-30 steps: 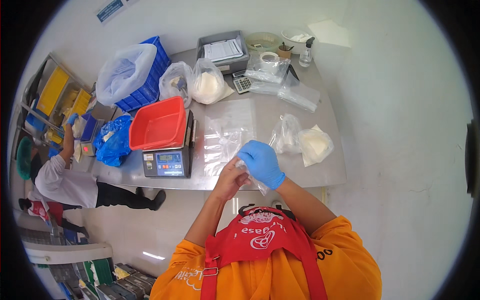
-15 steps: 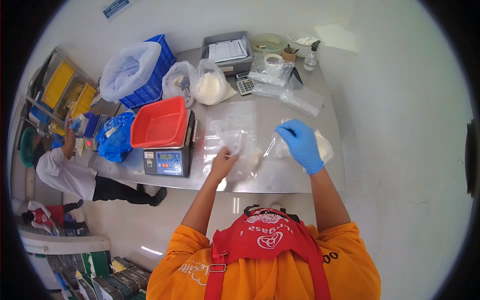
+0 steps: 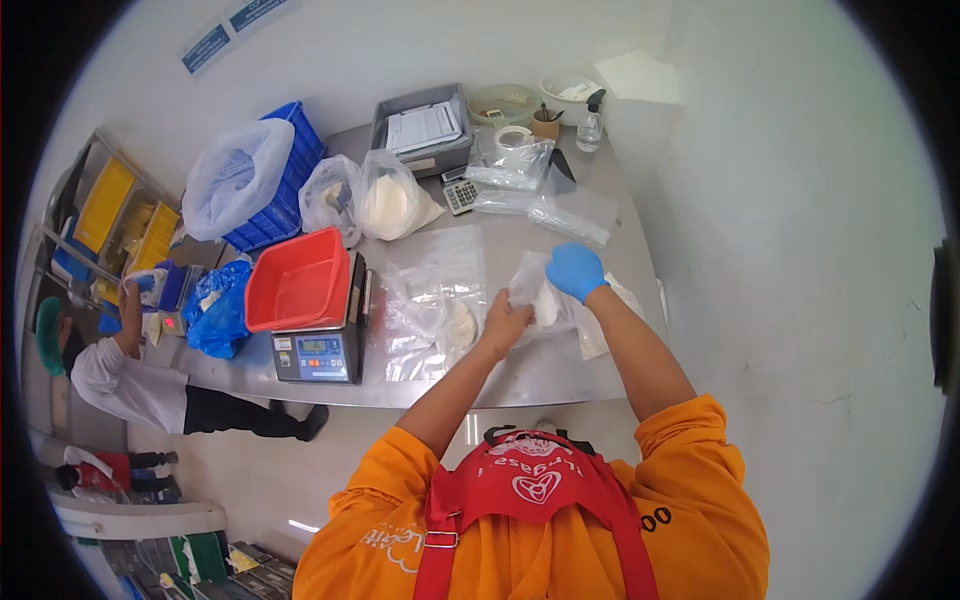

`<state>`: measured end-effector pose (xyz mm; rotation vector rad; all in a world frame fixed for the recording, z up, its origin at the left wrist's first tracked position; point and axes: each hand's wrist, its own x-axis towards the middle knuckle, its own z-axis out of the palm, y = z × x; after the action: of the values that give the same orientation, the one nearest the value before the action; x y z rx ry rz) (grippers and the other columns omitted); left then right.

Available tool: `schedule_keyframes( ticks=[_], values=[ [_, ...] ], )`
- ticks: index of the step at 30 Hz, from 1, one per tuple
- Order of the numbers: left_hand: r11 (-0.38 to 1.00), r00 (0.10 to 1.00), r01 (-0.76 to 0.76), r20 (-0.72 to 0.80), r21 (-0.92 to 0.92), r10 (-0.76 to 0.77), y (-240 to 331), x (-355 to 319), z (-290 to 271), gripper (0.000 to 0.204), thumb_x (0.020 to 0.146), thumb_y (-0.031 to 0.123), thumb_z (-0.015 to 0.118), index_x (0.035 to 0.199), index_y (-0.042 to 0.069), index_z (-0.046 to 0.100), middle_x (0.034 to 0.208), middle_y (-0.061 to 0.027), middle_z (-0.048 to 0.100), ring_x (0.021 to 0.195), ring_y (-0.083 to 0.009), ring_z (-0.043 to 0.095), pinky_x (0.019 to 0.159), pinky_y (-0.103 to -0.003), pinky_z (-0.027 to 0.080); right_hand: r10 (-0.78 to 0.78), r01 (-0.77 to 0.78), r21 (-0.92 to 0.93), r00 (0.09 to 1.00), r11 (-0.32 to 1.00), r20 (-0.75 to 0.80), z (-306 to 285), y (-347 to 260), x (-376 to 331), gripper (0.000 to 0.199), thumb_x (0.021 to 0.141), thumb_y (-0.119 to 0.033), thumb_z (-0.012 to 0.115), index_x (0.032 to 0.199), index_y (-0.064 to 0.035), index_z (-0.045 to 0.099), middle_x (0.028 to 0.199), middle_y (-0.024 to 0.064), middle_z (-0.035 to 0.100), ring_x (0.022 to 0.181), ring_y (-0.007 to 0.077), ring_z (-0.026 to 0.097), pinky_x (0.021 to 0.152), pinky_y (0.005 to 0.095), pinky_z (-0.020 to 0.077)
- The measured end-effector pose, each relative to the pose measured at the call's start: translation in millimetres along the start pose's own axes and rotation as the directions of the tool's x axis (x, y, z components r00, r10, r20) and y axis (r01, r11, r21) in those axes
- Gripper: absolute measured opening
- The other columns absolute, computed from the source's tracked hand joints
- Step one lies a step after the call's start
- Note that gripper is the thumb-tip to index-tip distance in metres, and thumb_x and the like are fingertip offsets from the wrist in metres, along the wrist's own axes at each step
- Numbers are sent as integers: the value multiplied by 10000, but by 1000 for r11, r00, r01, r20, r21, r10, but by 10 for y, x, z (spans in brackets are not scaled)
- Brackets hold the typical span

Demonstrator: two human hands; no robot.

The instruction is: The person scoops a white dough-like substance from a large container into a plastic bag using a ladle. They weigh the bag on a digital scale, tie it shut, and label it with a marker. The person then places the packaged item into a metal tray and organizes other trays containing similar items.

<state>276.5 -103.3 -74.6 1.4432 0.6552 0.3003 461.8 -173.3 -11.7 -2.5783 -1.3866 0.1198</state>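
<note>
While both hands grip it, the clear plastic bag [image 3: 535,295] sits between left hand [image 3: 503,322] and gloved right hand [image 3: 574,270].

Two blue and white rectangular signs [image 3: 232,30] are hanging on the wall above the tabletop [image 3: 560,370]. A scale's small pale screen [image 3: 318,345] is glowing on its grey front, facing you, left of your hands. A clear plastic bag holding white powder [image 3: 388,205] is sitting behind the scale, beside a second clear bag [image 3: 328,195]. Flat clear bags [image 3: 440,290] are lying spread in the middle. Your left hand [image 3: 505,322] and gloved right hand [image 3: 575,270] are gripping a clear bag with white contents [image 3: 535,295]. More clear packets [image 3: 550,200] are lying further back. A grey tray is holding white printed sheets [image 3: 425,127].
</note>
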Motion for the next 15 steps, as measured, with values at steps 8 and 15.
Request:
schedule_keyframes(
  ticks=[8, 15],
  values=[
    [551, 981, 169, 191, -817, -17, 1243, -523, -778, 406, 858, 130, 621, 1236, 24, 517, 861, -28, 605, 733, -165, 582, 655, -307, 481, -232, -193, 973, 960, -126, 160, -753, -265, -58, 125, 871, -167, 649, 928, -57, 667, 892, 21, 656, 775, 121, 623, 699, 283, 521],
    [624, 879, -132, -200, 770, 433, 1034, -591, -1566, 251, 775, 27, 641, 1018, 38, 581, 715, -99, 604, 680, -254, 622, 612, -401, 472, -60, 28, 954, 998, 297, -11, -471, -1089, -175, 217, 768, -98, 669, 985, -95, 652, 847, 48, 621, 740, 178, 608, 677, 331, 501]
  ],
)
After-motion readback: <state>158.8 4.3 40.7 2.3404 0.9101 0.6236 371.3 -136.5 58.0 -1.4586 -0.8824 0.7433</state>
